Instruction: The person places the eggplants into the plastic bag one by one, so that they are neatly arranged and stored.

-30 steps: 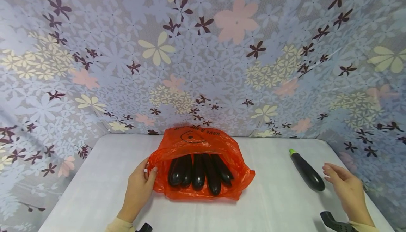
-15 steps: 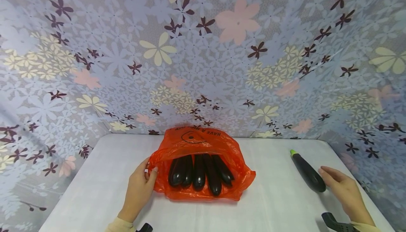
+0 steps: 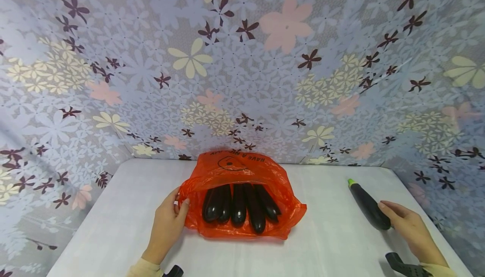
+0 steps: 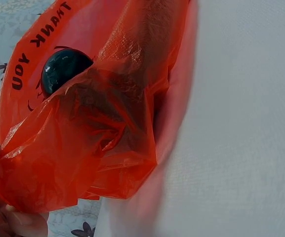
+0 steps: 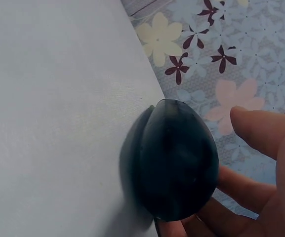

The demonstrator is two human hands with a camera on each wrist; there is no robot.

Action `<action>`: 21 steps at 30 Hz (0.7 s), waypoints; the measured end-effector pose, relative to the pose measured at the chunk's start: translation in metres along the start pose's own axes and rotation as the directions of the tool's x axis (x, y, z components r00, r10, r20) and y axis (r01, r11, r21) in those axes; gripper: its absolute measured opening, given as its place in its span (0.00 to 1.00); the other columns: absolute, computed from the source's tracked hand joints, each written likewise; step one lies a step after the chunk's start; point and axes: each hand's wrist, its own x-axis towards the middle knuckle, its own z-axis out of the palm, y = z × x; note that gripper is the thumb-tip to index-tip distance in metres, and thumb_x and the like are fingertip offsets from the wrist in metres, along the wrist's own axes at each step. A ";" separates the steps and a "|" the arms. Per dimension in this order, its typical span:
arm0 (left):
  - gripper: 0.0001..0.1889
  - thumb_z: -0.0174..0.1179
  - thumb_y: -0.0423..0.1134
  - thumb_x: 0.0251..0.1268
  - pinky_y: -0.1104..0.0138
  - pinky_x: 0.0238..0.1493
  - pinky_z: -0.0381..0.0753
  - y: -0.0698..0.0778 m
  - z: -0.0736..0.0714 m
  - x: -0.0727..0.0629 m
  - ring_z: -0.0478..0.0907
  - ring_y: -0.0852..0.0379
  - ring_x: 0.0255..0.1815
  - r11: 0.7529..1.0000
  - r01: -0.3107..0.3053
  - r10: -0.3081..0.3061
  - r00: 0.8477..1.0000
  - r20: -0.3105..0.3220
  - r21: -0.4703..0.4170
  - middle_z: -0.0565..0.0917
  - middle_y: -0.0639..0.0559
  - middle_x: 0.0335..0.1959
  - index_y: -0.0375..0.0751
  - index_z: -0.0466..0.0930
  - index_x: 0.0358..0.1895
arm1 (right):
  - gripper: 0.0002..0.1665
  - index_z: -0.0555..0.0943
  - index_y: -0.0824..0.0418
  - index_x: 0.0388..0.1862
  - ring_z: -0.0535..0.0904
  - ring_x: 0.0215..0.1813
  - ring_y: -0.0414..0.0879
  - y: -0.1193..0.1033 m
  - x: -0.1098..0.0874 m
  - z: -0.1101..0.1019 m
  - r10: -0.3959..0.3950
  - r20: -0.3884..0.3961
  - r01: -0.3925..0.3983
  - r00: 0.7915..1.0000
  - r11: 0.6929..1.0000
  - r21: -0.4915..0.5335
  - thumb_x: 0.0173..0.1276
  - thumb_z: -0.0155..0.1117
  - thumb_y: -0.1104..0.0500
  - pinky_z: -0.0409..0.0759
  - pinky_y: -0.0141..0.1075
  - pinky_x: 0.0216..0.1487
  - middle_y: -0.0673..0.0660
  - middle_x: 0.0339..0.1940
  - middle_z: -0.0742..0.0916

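A red plastic bag lies on its side with its mouth facing me. Several dark eggplants sit inside it. At the left edge of the mouth, my left hand pinches the thin plastic; the left wrist view shows fingertips at the bag's corner. Farther right, a single eggplant with a green stem end lies on the table. My right hand is at its near, rounded end. In the right wrist view, fingers touch the eggplant's side, while the thumb stands apart from it.
The table has a white cover. A wall of flowered cloth rises behind it and along both sides. Dark wrist mounts show by both sleeves at the bottom.
My right hand has moved left and slightly down, up to the single eggplant's rounded end. The left hand keeps its place on the bag, and the eggplants lie as before.
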 end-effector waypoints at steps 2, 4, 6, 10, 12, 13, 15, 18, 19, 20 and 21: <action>0.23 0.61 0.34 0.70 0.70 0.22 0.72 0.000 0.000 0.000 0.69 0.60 0.22 1.000 0.002 -0.002 1.000 0.004 0.001 0.73 0.52 0.27 0.31 0.73 0.65 | 0.61 0.51 0.75 0.78 0.53 0.74 0.75 0.002 0.001 -0.002 -0.002 0.039 0.002 0.999 1.000 0.004 0.71 0.43 0.25 0.63 0.65 0.67 0.79 0.76 0.54; 0.23 0.61 0.35 0.71 0.70 0.22 0.72 0.001 0.000 0.000 0.68 0.60 0.22 1.000 0.006 -0.006 1.000 0.010 0.003 0.73 0.52 0.27 0.31 0.73 0.66 | 0.63 0.50 0.76 0.78 0.52 0.74 0.75 0.003 0.002 -0.004 -0.012 0.076 0.012 0.997 1.000 -0.001 0.69 0.43 0.23 0.62 0.66 0.67 0.79 0.76 0.53; 0.23 0.60 0.35 0.71 0.70 0.22 0.72 0.001 -0.001 0.000 0.68 0.61 0.22 1.000 0.007 -0.007 1.000 0.014 0.002 0.73 0.52 0.26 0.32 0.73 0.66 | 0.65 0.49 0.76 0.78 0.50 0.75 0.76 0.004 0.003 -0.005 -0.019 0.111 0.020 0.994 1.000 -0.007 0.68 0.44 0.22 0.61 0.67 0.67 0.79 0.76 0.52; 0.23 0.60 0.36 0.71 0.70 0.22 0.72 0.001 -0.001 0.000 0.68 0.61 0.22 1.000 0.002 -0.002 1.000 0.009 -0.001 0.73 0.53 0.26 0.32 0.73 0.66 | 0.65 0.49 0.75 0.78 0.50 0.74 0.77 0.003 0.003 -0.007 -0.038 0.159 0.045 0.986 0.998 -0.040 0.68 0.44 0.22 0.62 0.67 0.65 0.79 0.76 0.52; 0.23 0.61 0.35 0.71 0.70 0.22 0.72 0.000 -0.001 0.000 0.68 0.61 0.22 1.000 -0.005 0.005 1.000 0.002 -0.002 0.73 0.53 0.26 0.31 0.73 0.65 | 0.66 0.49 0.75 0.78 0.51 0.73 0.77 0.003 0.003 -0.007 -0.038 0.172 0.048 0.984 0.997 -0.053 0.67 0.45 0.21 0.63 0.67 0.64 0.79 0.76 0.53; 0.23 0.61 0.35 0.70 0.70 0.22 0.72 0.000 0.000 0.001 0.68 0.61 0.22 1.000 -0.008 0.008 1.000 -0.002 -0.003 0.73 0.53 0.26 0.31 0.73 0.65 | 0.66 0.50 0.75 0.78 0.51 0.73 0.77 0.003 0.003 -0.007 -0.036 0.176 0.047 0.984 0.997 -0.057 0.67 0.46 0.21 0.64 0.67 0.63 0.79 0.76 0.53; 0.23 0.61 0.35 0.70 0.70 0.22 0.72 -0.001 0.000 0.001 0.68 0.61 0.22 1.000 -0.014 0.014 1.000 -0.008 -0.002 0.73 0.53 0.26 0.30 0.73 0.65 | 0.66 0.50 0.75 0.78 0.51 0.73 0.77 0.003 0.003 -0.007 -0.030 0.181 0.042 0.983 0.997 -0.064 0.67 0.47 0.21 0.64 0.67 0.62 0.79 0.76 0.54; 0.23 0.61 0.34 0.70 0.70 0.22 0.71 -0.001 0.000 0.001 0.68 0.61 0.22 1.000 -0.021 0.021 1.000 -0.015 0.004 0.73 0.53 0.27 0.30 0.73 0.65 | 0.66 0.51 0.75 0.78 0.52 0.72 0.78 0.002 0.003 -0.006 -0.022 0.179 0.036 0.984 0.996 -0.077 0.66 0.48 0.21 0.64 0.68 0.62 0.79 0.76 0.54; 0.23 0.61 0.34 0.70 0.70 0.22 0.71 -0.001 0.000 0.001 0.68 0.61 0.22 1.000 -0.022 0.022 1.000 -0.015 0.004 0.73 0.53 0.27 0.30 0.73 0.65 | 0.66 0.51 0.76 0.77 0.51 0.72 0.78 0.002 0.002 -0.006 -0.022 0.180 0.037 0.983 0.996 -0.081 0.66 0.48 0.21 0.64 0.68 0.62 0.79 0.76 0.54; 0.23 0.61 0.34 0.70 0.70 0.22 0.71 -0.001 0.000 0.001 0.68 0.61 0.22 1.000 -0.023 0.023 1.000 -0.015 0.005 0.73 0.53 0.27 0.30 0.74 0.65 | 0.66 0.52 0.76 0.77 0.52 0.72 0.78 0.002 0.002 -0.006 -0.023 0.179 0.039 0.984 0.996 -0.083 0.66 0.48 0.22 0.64 0.68 0.62 0.79 0.76 0.54; 0.23 0.61 0.34 0.70 0.70 0.22 0.71 -0.001 0.000 0.001 0.68 0.61 0.22 1.000 -0.024 0.024 1.000 -0.016 0.005 0.73 0.53 0.26 0.30 0.74 0.65 | 0.66 0.52 0.76 0.77 0.52 0.72 0.78 0.001 0.002 -0.006 -0.024 0.180 0.040 0.983 0.996 -0.083 0.66 0.49 0.22 0.64 0.68 0.62 0.79 0.75 0.55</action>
